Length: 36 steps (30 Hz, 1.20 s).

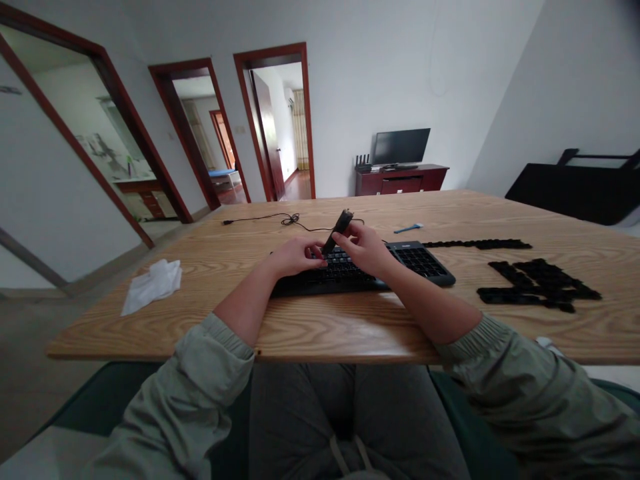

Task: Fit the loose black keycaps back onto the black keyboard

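My right hand (363,250) is shut on a slim dark handheld tool (339,230), which tilts up and away from me above a black keyboard (425,265). My left hand (295,258) rests over the keyboard's middle, its fingertips on or just above the keys and close to the tool's lower end. It seems to hold nothing. Both hands hide part of the key rows. On the wooden table (320,327), several rows of loose black keycaps (537,283) lie to the right of the keyboard.
A thin black cable (293,220) curls at the table's far side. A blue brush-like tool (407,228) lies near it, and a crumpled white tissue (151,285) lies at the left. A dark cabinet with a monitor (401,147) stands beyond the table.
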Available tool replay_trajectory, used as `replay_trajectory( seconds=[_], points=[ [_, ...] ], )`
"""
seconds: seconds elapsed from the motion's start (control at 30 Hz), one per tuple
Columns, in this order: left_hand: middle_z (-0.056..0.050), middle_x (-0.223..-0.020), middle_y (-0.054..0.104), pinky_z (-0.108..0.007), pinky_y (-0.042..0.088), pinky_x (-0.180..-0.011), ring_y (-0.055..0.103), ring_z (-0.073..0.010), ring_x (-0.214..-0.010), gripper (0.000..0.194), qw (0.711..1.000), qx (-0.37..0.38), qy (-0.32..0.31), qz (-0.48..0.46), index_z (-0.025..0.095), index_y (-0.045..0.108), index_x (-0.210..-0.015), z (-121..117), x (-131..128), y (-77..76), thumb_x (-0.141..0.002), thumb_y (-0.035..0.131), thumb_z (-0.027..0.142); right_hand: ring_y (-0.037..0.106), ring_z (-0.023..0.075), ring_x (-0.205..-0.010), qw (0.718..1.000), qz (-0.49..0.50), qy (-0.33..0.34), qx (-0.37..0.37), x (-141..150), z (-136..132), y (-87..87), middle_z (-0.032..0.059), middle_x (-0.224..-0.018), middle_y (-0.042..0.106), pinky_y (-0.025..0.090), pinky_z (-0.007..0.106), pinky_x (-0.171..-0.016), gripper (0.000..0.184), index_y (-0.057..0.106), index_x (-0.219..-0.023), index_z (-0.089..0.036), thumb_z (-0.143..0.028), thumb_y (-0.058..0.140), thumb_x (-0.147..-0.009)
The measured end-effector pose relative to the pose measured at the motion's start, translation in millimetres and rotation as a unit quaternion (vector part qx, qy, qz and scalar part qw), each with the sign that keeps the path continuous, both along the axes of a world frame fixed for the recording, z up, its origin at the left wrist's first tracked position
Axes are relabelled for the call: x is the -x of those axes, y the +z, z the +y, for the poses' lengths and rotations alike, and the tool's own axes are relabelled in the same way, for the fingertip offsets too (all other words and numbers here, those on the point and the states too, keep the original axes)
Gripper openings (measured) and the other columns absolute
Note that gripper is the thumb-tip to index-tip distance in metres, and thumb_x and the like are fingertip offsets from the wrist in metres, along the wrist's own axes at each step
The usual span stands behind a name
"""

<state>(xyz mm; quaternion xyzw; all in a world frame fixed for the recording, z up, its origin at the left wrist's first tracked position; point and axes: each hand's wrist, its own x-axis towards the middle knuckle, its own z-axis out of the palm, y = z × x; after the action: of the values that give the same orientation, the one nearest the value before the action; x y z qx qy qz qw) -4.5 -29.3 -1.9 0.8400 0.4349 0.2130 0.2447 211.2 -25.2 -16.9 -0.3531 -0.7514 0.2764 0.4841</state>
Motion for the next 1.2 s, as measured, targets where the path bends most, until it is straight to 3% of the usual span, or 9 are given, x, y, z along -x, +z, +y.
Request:
replay_trajectory(
  seconds=[0.27, 0.47, 0.67, 0.8, 1.0, 1.2],
  points=[
    [-0.002, -0.082, 0.072, -0.025, 0.046, -0.065, 0.062, -0.0136, -0.07, 0.036, 1.0, -0.005, 0.013, -0.004, 0.018, 0.071, -0.111, 0, 0, -1.2, -0.08, 0.069, 0.035, 0.053, 0.0142, -0.065, 1.0, -0.002, -0.003, 0.003, 1, -4, 4.0, 0.0043, -0.079, 0.064, 0.041, 0.028, -0.059, 0.033, 0.065, -0.089, -0.016, -0.048, 0.059, -0.089],
    [-0.003, -0.084, 0.073, -0.026, 0.048, -0.066, 0.063, -0.0143, -0.072, 0.043, 1.0, -0.009, 0.008, -0.011, 0.019, 0.069, -0.117, -4, 0, 2.9, -0.079, 0.07, 0.039, 0.053, 0.0139, -0.066, 1.0, 0.006, -0.007, 0.012, 1, -4, 3.3, 0.0048, -0.085, 0.066, 0.041, 0.028, -0.059, 0.035, 0.064, -0.091, -0.016, -0.051, 0.059, -0.089],
    [-0.004, -0.082, 0.071, -0.027, 0.048, -0.066, 0.061, -0.0146, -0.071, 0.028, 0.998, -0.043, 0.033, 0.016, 0.016, 0.071, -0.096, -7, 0, 8.9, -0.08, 0.067, 0.039, 0.056, 0.0158, -0.071, 1.0, 0.015, -0.004, 0.011, 1, -2, 0.0, 0.0061, -0.088, 0.067, 0.045, 0.029, -0.063, 0.035, 0.062, -0.09, -0.017, -0.052, 0.06, -0.087],
    [-0.002, -0.076, 0.07, -0.026, 0.046, -0.063, 0.06, -0.0139, -0.067, 0.027, 0.999, -0.022, 0.018, 0.024, 0.017, 0.071, -0.087, -6, 1, 7.4, -0.078, 0.068, 0.042, 0.056, 0.0162, -0.068, 1.0, 0.012, 0.004, 0.018, 1, -4, 0.2, 0.0045, -0.08, 0.065, 0.045, 0.03, -0.06, 0.032, 0.061, -0.086, -0.018, -0.05, 0.061, -0.086],
    [0.0, -0.068, 0.069, -0.025, 0.044, -0.063, 0.059, -0.0127, -0.063, 0.016, 0.998, 0.03, 0.003, 0.063, 0.018, 0.076, -0.085, -7, 1, 10.0, -0.076, 0.066, 0.027, 0.056, 0.0163, -0.064, 1.0, -0.008, -0.001, 0.021, 0, -7, -1.3, 0.0035, -0.075, 0.064, 0.042, 0.03, -0.058, 0.024, 0.06, -0.082, -0.018, -0.041, 0.058, -0.086],
    [0.002, -0.067, 0.07, -0.024, 0.044, -0.063, 0.058, -0.012, -0.061, 0.016, 0.998, 0.03, -0.013, 0.055, 0.021, 0.078, -0.086, -6, 4, 10.5, -0.075, 0.067, 0.027, 0.055, 0.0159, -0.062, 1.0, -0.019, -0.006, 0.023, 0, -8, -0.5, 0.004, -0.074, 0.064, 0.042, 0.029, -0.056, 0.022, 0.059, -0.079, -0.018, -0.039, 0.059, -0.084]
  ],
)
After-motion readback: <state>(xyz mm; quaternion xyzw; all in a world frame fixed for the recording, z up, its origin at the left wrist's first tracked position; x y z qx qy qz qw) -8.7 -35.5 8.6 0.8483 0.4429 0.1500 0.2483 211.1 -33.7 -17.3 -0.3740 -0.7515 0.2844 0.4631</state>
